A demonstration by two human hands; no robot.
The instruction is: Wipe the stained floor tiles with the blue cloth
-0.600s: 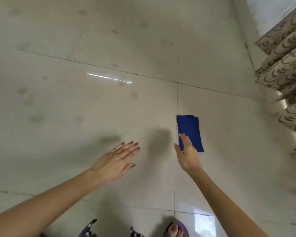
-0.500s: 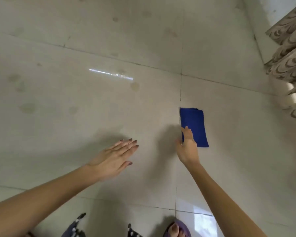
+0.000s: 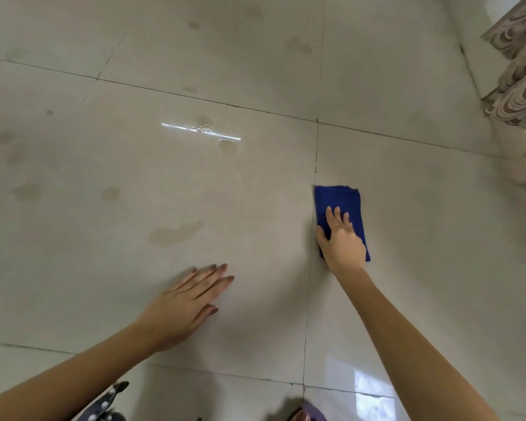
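The folded blue cloth (image 3: 343, 199) lies on the floor tiles (image 3: 407, 208). The right hand (image 3: 342, 241) presses its near half, grip open, fingers laid flat. Left of the cloth, the left hand (image 3: 182, 308) rests open on the tile, and brownish stains (image 3: 173, 233) lie beyond it.

R hand (image 3: 342, 243) palm-down on blue cloth (image 3: 337, 197), fingers (image 3: 329, 214) spread over its near half, thumb at cloth's L edge. Cloth folded, oblong, flat on floor tiles (image 3: 407, 208); L edge runs along grout line (image 3: 316, 153). L hand (image 3: 186, 302) flat on tile to left, straight digits, well apart from cloth. Brownish stains (image 3: 173, 233) just ahead of L hand, more scattered farther out. Light streak (image 3: 201, 130) on tile beyond. Patterned curtain (image 3: 523, 86) upper R. Toe (image 3: 301, 416) at bottom edge.
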